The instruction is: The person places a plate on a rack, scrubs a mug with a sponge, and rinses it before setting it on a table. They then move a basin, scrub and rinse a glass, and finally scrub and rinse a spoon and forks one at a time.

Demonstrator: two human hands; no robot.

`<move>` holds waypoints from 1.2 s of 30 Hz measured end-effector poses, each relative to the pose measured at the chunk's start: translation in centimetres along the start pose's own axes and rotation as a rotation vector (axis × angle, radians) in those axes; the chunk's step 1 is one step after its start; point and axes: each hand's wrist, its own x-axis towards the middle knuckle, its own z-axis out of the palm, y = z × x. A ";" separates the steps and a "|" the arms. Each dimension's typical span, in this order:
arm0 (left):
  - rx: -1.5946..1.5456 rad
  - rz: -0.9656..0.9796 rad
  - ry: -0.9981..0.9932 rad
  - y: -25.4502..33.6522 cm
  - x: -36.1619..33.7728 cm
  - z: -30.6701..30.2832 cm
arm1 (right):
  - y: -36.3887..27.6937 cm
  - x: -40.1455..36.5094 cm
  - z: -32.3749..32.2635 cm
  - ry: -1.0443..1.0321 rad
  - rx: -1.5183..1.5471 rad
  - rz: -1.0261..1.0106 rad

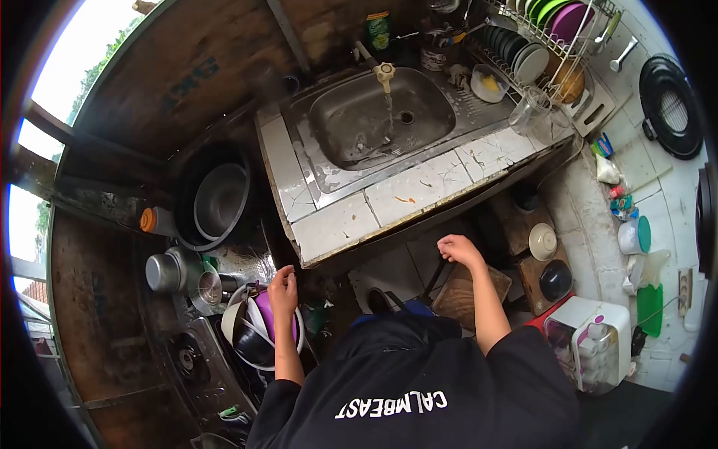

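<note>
Hovering just before the near edge of the tiled tabletop (415,196), the right hand (459,251) had its fingers curled inward; whether it grasped anything could not be told. The left hand (283,290), below and left of the sink (334,120), had bent fingers too, and its grip likewise could not be made out. It overlapped a purple-and-white stack of cookware (262,325), down and left of the sink; contact between them was unclear.

Inside the sink lay shallow water and a few metal pieces (389,152), probably cutlery, while a stream fell from the tap (384,71) on its far side. Just right of the sink, a translucent bowl (488,84) contained something yellow, and farther right stood a clear glass pitcher (529,116). The dish rack (557,88), up and right of the sink, carried green, purple, black and white plates. Left of the sink, a big black basin (196,238) contained a grey metal pan (221,200). Well below and right of the sink, a white case (615,329) with a clear front enclosed pale, rounded items too indistinct to identify.
</note>
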 end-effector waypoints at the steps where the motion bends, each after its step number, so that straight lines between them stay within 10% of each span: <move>1: -0.041 -0.032 0.028 -0.7 -0.1 -0.4 | -3.5 0.5 -0.2 -0.026 0.037 -0.056; 14: -0.055 0.123 0.110 7.7 12.2 8.7 | -19.7 15.7 -5.9 0.115 -0.072 -0.408; 25: 0.483 0.181 -0.320 13.9 33.2 35.3 | -24.9 25.5 -34.1 0.668 -0.145 -0.587; 31: 0.705 0.315 -0.414 11.3 34.7 37.4 | -25.0 31.8 -41.0 0.688 -0.109 -0.379; 36: 0.614 0.277 -0.339 15.0 35.5 37.6 | -22.0 35.4 -41.0 0.821 -0.647 -0.290</move>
